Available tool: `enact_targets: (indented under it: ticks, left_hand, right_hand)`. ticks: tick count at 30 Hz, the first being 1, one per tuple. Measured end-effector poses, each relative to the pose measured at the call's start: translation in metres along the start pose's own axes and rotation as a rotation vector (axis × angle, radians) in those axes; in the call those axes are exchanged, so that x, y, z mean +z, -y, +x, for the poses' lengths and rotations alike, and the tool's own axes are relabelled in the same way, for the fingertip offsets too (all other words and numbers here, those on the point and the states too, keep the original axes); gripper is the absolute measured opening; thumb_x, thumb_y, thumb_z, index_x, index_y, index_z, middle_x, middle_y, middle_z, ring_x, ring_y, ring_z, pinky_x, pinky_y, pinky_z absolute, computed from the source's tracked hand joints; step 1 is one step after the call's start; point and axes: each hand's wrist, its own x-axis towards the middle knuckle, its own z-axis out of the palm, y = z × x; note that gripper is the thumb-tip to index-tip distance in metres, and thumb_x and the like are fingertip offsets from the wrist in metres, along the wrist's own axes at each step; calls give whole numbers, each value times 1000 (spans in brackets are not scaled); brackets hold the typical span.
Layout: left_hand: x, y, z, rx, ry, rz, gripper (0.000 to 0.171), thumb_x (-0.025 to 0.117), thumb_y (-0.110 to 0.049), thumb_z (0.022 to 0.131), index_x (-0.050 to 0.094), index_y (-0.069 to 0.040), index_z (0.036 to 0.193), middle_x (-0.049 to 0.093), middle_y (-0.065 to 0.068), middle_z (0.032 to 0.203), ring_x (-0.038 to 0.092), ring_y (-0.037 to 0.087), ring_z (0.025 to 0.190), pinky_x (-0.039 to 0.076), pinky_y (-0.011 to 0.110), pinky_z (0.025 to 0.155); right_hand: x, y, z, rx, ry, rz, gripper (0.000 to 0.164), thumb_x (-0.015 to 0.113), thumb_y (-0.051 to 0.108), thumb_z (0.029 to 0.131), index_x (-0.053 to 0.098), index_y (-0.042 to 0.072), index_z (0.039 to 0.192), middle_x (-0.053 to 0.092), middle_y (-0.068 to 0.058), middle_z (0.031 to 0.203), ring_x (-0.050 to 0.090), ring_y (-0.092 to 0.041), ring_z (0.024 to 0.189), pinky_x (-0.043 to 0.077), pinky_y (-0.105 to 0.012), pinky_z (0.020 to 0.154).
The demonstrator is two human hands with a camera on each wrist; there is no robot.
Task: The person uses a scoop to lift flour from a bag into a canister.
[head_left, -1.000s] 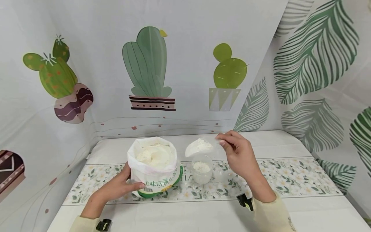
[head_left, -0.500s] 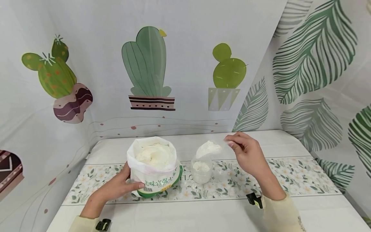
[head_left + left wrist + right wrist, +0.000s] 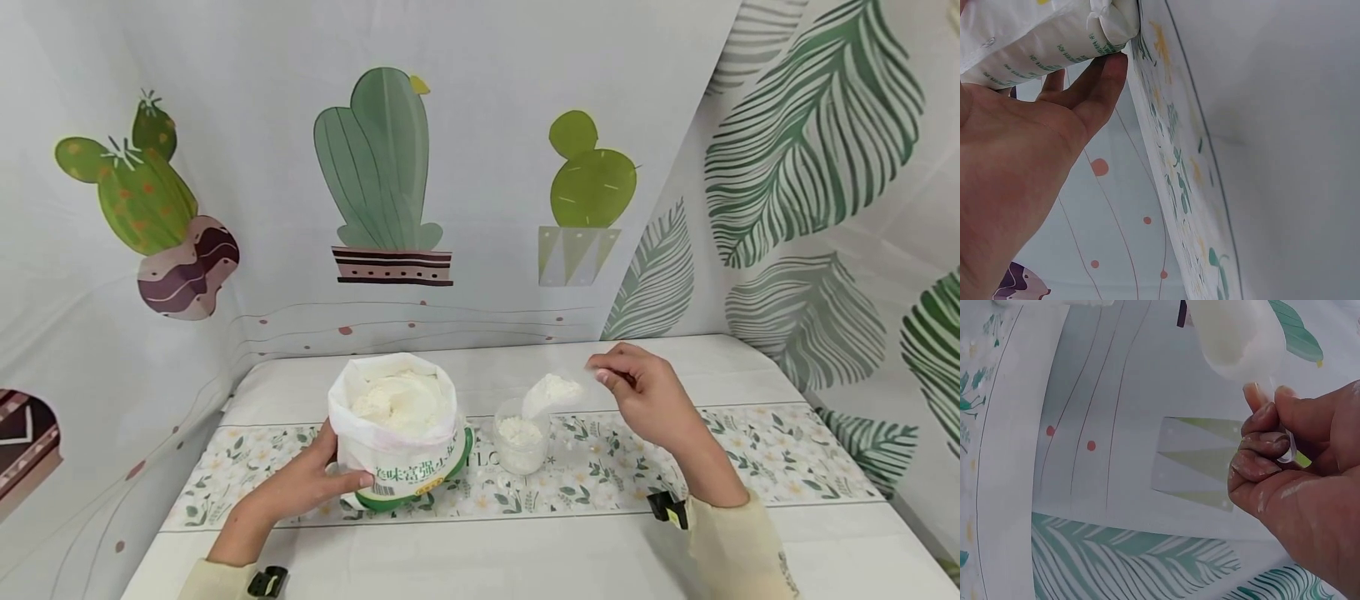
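Observation:
An open white bag of flour [image 3: 393,458] with green print stands left of centre, its top edge rolled back. My left hand [image 3: 307,479] holds its left side, thumb at the front; in the left wrist view the fingers [image 3: 1094,87] lie along the bag's side. Between right thumb and fingers I pinch the thin handle of a clear scoop [image 3: 1238,337] heaped with flour. My right hand [image 3: 648,396] keeps the scoop just above and to the right of a clear plastic cup [image 3: 522,454], which has flour in it. The scoop's edge overlaps the cup's rim in the head view.
A white table cover [image 3: 525,558] with a floral band lies under everything. White drapes printed with cacti and leaves hang close behind and at the sides. A little spilled powder seems to lie right of the cup.
My right hand has moved right and slightly down with the loaded scoop, from over the cup to its right rim. The left hand and bag have stayed put.

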Motion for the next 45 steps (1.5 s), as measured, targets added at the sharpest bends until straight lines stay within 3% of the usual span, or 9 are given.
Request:
enact_targets:
  ticks: [8, 11, 17, 22, 29, 33, 36, 42, 45]
  left_hand:
    - [-1, 1, 0, 5, 3, 6, 117, 82, -24, 96, -7, -42, 169, 23, 13, 169, 26, 41, 154, 34, 72, 110]
    - [-1, 1, 0, 1, 2, 17, 117, 82, -25, 96, -7, -43, 169, 24, 12, 169, 27, 39, 154, 36, 65, 112]
    - [-2, 3, 1, 14, 4, -6, 118, 82, -23, 96, -8, -43, 168, 21, 13, 170, 23, 41, 155, 29, 75, 111]
    - [-1, 4, 1, 7, 1, -1, 117, 83, -24, 95, -7, -43, 169, 27, 11, 167, 30, 39, 152, 31, 73, 111]
    - [-1, 2, 0, -9, 4, 35, 115, 82, -26, 96, -5, -42, 169, 36, 4, 161, 45, 20, 144, 42, 43, 112]
    - [-2, 2, 0, -10, 2, 36, 115, 83, -26, 96, -4, -42, 169, 35, 4, 162, 44, 22, 145, 41, 32, 110]
    - [-2, 2, 0, -9, 0, 46, 115, 83, -27, 96, -5, -42, 169, 34, 4, 163, 43, 28, 146, 41, 39, 112]
    - [-1, 3, 1, -2, -6, 41, 117, 83, -25, 95, -6, -39, 169, 29, 10, 166, 36, 40, 149, 34, 70, 111]
    - [-1, 2, 2, -5, -6, 26, 117, 83, -25, 95, -6, -40, 169, 30, 11, 166, 36, 41, 150, 31, 74, 111]
  right_hand:
    - [3, 3, 1, 15, 67, -102, 21, 65, -5, 103, 80, 1, 115, 62, -1, 92, 47, -12, 68, 42, -28, 63]
    - [4, 3, 1, 19, 76, -121, 21, 64, -5, 103, 79, 1, 116, 63, -1, 93, 48, -12, 69, 43, -29, 64]
    - [7, 3, 1, 19, 79, -152, 21, 65, -4, 102, 80, 2, 116, 64, -1, 95, 49, -13, 70, 44, -29, 65]
    - [10, 4, 2, 11, 93, -171, 21, 66, -5, 102, 79, 1, 116, 65, -5, 95, 48, -12, 69, 44, -29, 65]
    - [16, 7, 2, -2, 114, -203, 20, 66, -5, 101, 79, 1, 115, 63, -1, 93, 50, -11, 72, 47, -30, 68]
    - [19, 8, 2, -25, 111, -232, 19, 67, -5, 100, 79, 1, 114, 63, 0, 94, 52, -11, 75, 50, -32, 71]
    - [21, 9, 2, -40, 109, -247, 19, 67, -5, 101, 79, 0, 113, 63, -1, 94, 53, -11, 76, 51, -33, 71]
    - [24, 9, 2, -85, 102, -264, 18, 67, -7, 100, 79, 0, 112, 63, -2, 94, 53, -11, 76, 52, -32, 70]
    - [27, 9, 2, -113, 93, -272, 18, 68, -8, 98, 80, 0, 110, 63, -2, 93, 53, -11, 76, 52, -32, 70]
